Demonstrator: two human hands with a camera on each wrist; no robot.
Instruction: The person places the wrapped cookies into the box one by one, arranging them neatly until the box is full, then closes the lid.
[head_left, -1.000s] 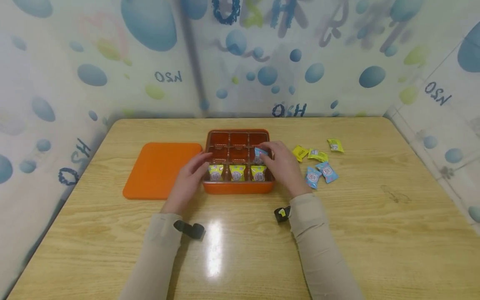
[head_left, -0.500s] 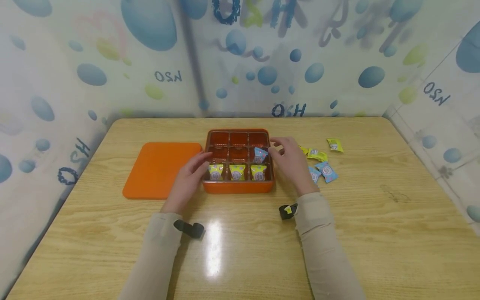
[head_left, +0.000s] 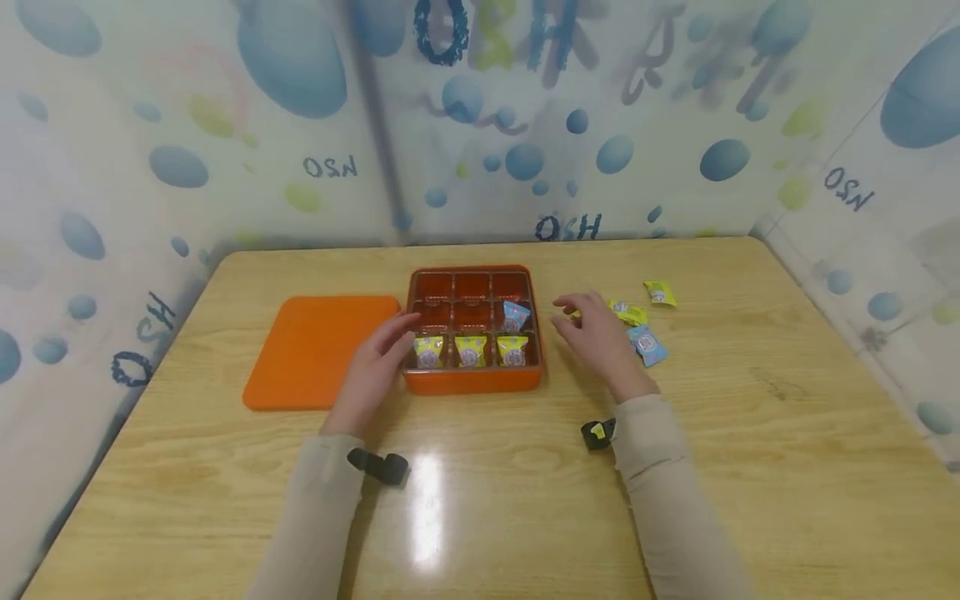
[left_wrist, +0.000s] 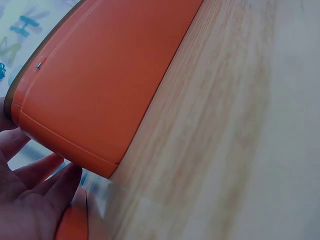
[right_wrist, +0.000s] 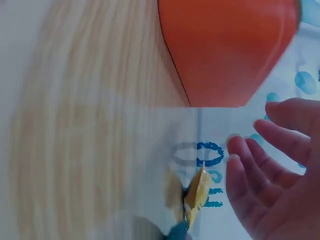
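Observation:
An orange box (head_left: 474,382) with a clear divided insert stands in the middle of the table. Its front row holds yellow wrapped candies (head_left: 470,352), and one blue wrapped candy (head_left: 515,317) lies in the right compartment of the middle row. My left hand (head_left: 372,367) rests at the box's left side; in the left wrist view its relaxed fingers (left_wrist: 70,180) touch the box wall. To the right of the box, my right hand (head_left: 600,337) hovers with loosely bent fingers and holds nothing. It partly covers the loose candies beyond it.
An orange lid (head_left: 318,354) lies flat left of the box. Loose candies on the right include a blue one (head_left: 646,344), a yellow one (head_left: 628,312) and another yellow one (head_left: 660,292) farther back. A patterned wall (head_left: 480,192) borders the table's far edge.
My right hand let go of the blue candy in the middle-row right compartment and moved right, away from the box toward the loose candies. The left hand stayed at the box. The head view shifted slightly.

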